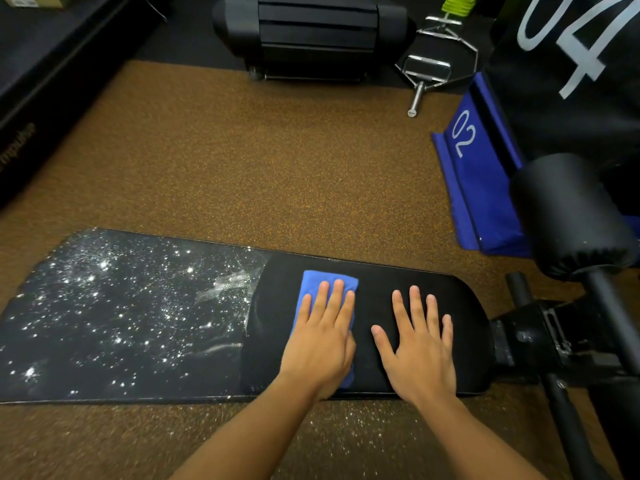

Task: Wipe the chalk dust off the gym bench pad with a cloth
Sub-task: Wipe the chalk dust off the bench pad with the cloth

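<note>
Both forearms come in from the bottom edge. Left hand [320, 336] lies flat on the cloth [329, 282], fingers together, pressing the folded blue cloth onto the pad [381, 271]. Right hand [420, 344] flat on bare pad just beside it, fingers spread. Right part of pad is clean black; chalk [114, 299] speckles the left part. Floor [259, 161] is brown-flecked. Foam roller [571, 216] and blue bag [474, 181] sit to the right.
</note>
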{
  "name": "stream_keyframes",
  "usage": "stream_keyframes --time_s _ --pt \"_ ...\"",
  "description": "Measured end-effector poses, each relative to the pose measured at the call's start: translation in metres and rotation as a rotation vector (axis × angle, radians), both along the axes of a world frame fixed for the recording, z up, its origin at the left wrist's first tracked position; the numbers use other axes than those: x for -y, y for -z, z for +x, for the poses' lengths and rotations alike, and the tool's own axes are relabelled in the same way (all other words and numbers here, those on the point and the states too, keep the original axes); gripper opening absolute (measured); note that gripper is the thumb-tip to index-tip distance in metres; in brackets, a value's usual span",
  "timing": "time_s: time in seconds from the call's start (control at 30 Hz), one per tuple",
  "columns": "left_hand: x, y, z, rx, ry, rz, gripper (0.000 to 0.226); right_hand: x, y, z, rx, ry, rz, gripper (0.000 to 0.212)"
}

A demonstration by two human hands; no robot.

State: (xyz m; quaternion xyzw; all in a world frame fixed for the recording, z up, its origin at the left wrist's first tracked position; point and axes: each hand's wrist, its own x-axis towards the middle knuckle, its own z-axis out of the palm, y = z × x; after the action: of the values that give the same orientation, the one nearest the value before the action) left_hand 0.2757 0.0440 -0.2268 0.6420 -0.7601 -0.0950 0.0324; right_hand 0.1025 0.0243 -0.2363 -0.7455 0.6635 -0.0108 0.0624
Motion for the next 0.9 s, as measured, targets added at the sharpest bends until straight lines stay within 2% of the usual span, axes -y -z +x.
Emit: stream_keyframes --time_s 0.2,0.37,0.5,0.6,0.73,0.9 --pt "0.053 -0.002 0.004 0.020 0.040 0.066 0.071 0.001 0.000 0.001 -0.005 0.003 -0.001 0.072" --pt "0.074 -0.007 0.022 0.059 -0.052 0.069 0.062 0.001 0.000 0.000 -0.008 -0.005 0.002 0.070" --pt "0.056 -0.008 0.041 0.014 -0.130 0.083 0.060 0.001 -0.001 -0.001 -0.014 -0.006 0.010 0.070" --pt "0.030 -0.005 0.041 -0.032 -0.178 0.059 0.069 0.000 -0.001 0.000 -0.008 -0.003 0.012 0.070" --pt "-0.012 0.002 0.019 -0.048 -0.207 -0.051 0.060 0.001 -0.002 0.001 -0.011 0.000 0.006 0.071" --pt "-0.048 0.002 -0.025 -0.101 -0.230 0.001 0.061 0.000 -0.001 0.002 -0.013 0.006 -0.007 0.071"
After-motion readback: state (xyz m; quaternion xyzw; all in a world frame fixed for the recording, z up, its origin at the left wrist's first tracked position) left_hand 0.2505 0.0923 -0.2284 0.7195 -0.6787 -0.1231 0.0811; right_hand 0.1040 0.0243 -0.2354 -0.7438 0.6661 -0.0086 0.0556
